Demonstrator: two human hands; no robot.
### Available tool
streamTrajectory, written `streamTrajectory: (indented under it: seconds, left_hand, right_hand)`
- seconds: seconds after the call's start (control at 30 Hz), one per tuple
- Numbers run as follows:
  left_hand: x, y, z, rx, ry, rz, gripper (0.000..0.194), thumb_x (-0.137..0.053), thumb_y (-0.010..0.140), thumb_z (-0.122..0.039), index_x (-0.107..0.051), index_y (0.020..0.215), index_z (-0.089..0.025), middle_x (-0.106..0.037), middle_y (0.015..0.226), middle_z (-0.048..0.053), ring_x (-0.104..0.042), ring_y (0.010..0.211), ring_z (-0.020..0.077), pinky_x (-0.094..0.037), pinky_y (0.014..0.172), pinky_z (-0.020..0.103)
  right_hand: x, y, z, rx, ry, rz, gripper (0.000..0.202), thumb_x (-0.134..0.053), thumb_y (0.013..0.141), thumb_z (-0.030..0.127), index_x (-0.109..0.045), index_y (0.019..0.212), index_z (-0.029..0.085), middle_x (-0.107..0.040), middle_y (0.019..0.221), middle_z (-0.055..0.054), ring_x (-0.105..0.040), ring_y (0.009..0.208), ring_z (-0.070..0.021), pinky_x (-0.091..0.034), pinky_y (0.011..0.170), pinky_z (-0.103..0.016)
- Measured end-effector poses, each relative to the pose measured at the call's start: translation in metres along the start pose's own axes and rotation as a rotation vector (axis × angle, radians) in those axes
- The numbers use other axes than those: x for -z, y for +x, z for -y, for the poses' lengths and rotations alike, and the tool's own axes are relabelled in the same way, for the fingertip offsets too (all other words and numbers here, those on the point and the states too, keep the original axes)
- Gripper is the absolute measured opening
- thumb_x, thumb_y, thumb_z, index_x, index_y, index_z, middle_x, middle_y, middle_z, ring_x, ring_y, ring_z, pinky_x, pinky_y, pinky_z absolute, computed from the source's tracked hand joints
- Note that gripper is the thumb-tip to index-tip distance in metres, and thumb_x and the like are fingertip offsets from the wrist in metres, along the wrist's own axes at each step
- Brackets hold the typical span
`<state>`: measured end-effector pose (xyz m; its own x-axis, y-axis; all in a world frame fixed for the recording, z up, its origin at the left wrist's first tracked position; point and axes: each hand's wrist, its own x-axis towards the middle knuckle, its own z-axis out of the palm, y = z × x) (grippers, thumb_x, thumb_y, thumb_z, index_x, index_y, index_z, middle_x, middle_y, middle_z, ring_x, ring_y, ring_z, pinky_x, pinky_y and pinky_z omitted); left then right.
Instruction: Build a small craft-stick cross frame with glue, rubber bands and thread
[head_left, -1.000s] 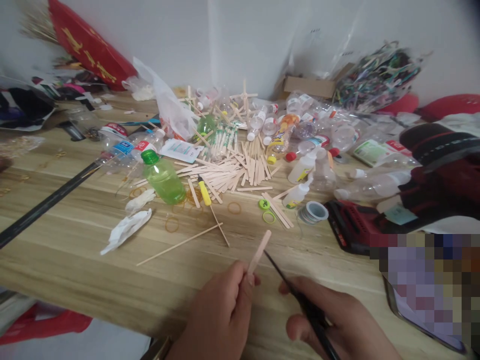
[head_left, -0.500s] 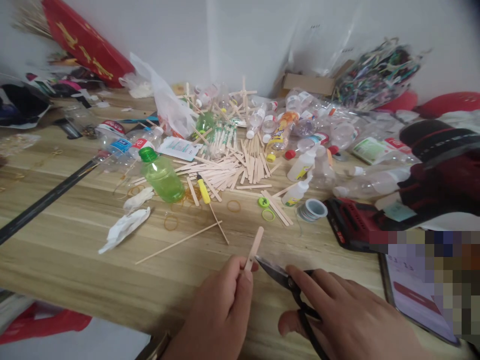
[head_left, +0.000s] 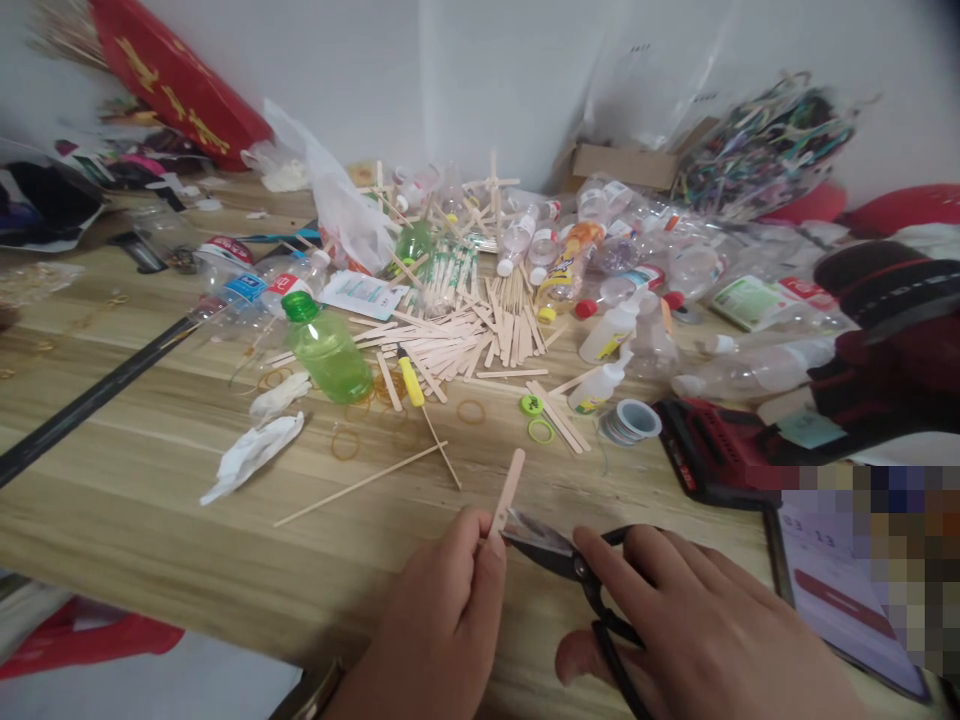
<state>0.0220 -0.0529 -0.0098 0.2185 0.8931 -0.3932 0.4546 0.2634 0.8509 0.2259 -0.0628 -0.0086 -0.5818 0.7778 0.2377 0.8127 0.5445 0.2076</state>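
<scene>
Between thumb and fingers, my left hand (head_left: 442, 600) pinches a wooden craft stick (head_left: 511, 482) that points up and away, with a small dark spot near its lower part. My right hand (head_left: 697, 610) is closed around the black handles of a pair of scissors (head_left: 547, 545). The blades are apart, and their tips reach the right edge of the stick, just above my left thumb. Whether they touch the wood I cannot tell. Beyond the hands, a yellow-handled screwdriver (head_left: 410, 377) and a thin wooden skewer (head_left: 360, 484) lie on the table.
A green bottle (head_left: 330, 355) stands left of a pile of craft sticks (head_left: 450, 345). Clear plastic bottles (head_left: 757, 365) crowd the back right. A wire spool (head_left: 630, 422), a red-black power drill (head_left: 727, 450) and a phone (head_left: 832, 570) lie right. Crumpled white gloves (head_left: 255, 455) lie left.
The scissor blades have opened wider, and their tips now come up to the craft stick's edge. The left hand keeps its pinch, and the view has shifted slightly.
</scene>
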Motion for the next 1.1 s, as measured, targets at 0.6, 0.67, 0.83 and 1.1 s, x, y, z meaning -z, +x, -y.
streamTrajectory:
  seconds: [0.6, 0.67, 0.83, 1.1]
  left_hand:
    - [-0.003, 0.001, 0.004, -0.077, 0.151, -0.046, 0.034, -0.025, 0.098, -0.038, -0.051, 0.084, -0.022, -0.053, 0.062, -0.002, -0.053, 0.060, 0.0176, -0.036, 0.057, 0.028]
    - [-0.005, 0.001, 0.007, -0.116, 0.193, -0.058, 0.032, -0.026, 0.098, -0.036, -0.052, 0.086, -0.022, -0.060, 0.070, 0.002, -0.057, 0.067, 0.0193, -0.037, 0.061, 0.029]
    - [-0.005, -0.001, 0.006, -0.155, 0.235, -0.086, 0.031, -0.026, 0.098, -0.032, -0.053, 0.087, -0.022, -0.064, 0.076, 0.004, -0.060, 0.073, 0.0204, -0.038, 0.064, 0.030]
    - [0.006, -0.006, -0.004, 0.004, -0.021, 0.061, 0.038, -0.027, 0.097, -0.043, -0.056, 0.094, -0.020, -0.039, 0.050, -0.007, -0.040, 0.045, 0.0137, -0.030, 0.046, 0.025]
  right_hand:
    - [0.002, -0.005, 0.005, 0.031, -0.135, -0.045, 0.049, -0.018, 0.103, 0.047, -0.059, 0.105, 0.020, -0.061, 0.063, 0.001, -0.061, 0.051, -0.0157, -0.040, 0.053, -0.032]
    - [0.003, -0.006, 0.005, 0.044, -0.164, -0.042, 0.048, -0.020, 0.104, 0.045, -0.060, 0.106, 0.019, -0.062, 0.064, 0.000, -0.061, 0.052, -0.0158, -0.041, 0.054, -0.032]
    - [0.007, -0.001, 0.006, 0.124, -0.252, -0.040, 0.040, -0.029, 0.103, 0.034, -0.062, 0.109, 0.012, -0.062, 0.064, -0.003, -0.062, 0.054, -0.0164, -0.041, 0.052, -0.032]
    - [0.001, -0.002, -0.008, 0.067, 0.045, -0.026, 0.044, -0.023, 0.104, 0.043, -0.060, 0.101, 0.020, -0.070, 0.070, -0.001, -0.066, 0.055, -0.0154, -0.047, 0.051, -0.029]
